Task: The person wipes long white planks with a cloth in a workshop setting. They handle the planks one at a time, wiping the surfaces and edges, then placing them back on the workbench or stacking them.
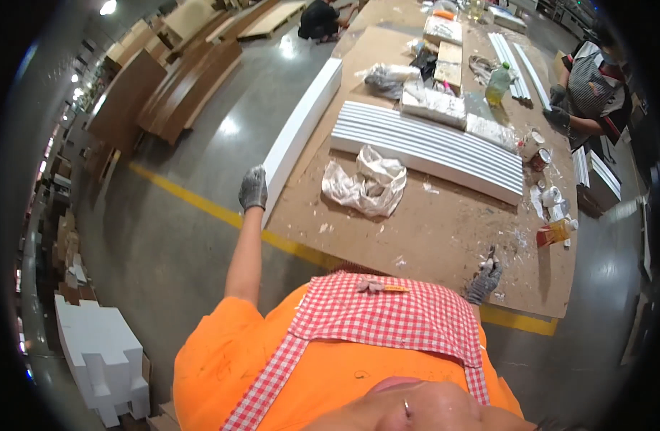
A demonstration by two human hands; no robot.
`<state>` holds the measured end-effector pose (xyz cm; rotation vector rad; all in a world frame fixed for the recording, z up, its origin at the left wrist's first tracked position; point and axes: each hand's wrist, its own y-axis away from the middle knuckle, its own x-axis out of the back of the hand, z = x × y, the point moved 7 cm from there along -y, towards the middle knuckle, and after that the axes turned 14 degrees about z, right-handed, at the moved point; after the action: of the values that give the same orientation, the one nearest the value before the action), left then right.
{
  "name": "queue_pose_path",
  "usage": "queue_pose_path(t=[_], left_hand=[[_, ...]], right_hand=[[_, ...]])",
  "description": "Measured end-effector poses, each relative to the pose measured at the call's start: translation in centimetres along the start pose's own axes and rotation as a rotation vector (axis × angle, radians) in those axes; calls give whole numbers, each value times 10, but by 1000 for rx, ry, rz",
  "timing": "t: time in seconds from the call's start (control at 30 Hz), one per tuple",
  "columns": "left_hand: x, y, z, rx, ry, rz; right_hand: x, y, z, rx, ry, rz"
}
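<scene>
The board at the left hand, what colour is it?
The board is white, seen best in the head view.

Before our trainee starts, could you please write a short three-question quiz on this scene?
1. Which of the person's gloved hands is at the long white board?
2. Where does the crumpled white cloth lie? (a) on the floor (b) on the brown tabletop (c) over the right hand
3. True or false: the bottle of orange liquid stands nearer the person than the green-capped bottle.

Key: 1. The left hand. 2. b. 3. True.
</scene>
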<state>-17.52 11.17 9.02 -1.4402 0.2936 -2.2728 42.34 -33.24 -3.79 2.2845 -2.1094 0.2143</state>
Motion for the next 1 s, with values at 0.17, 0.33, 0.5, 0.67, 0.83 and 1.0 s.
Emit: queue_pose_path(t=[0.17,0.33,0.5,0.67,0.83,1.0], left_hand=[[32,10,-80,206,533,100],[64,34,-58,192,532,6],[67,65,-77,194,431,-99],[59,65,-70,194,463,-117],[61,64,-72,174,421,-102],[58,63,-74,191,456,-117]], right_hand=[[-80,1,-33,43,-91,-145],[-180,29,-114,165,-182,-367],[-331,92,-210,259,-116,-668],[-486,124,-259,614,-185,-726],[-661,124,-228,700,94,-701],[-776,111,-206,821,261,-597]])
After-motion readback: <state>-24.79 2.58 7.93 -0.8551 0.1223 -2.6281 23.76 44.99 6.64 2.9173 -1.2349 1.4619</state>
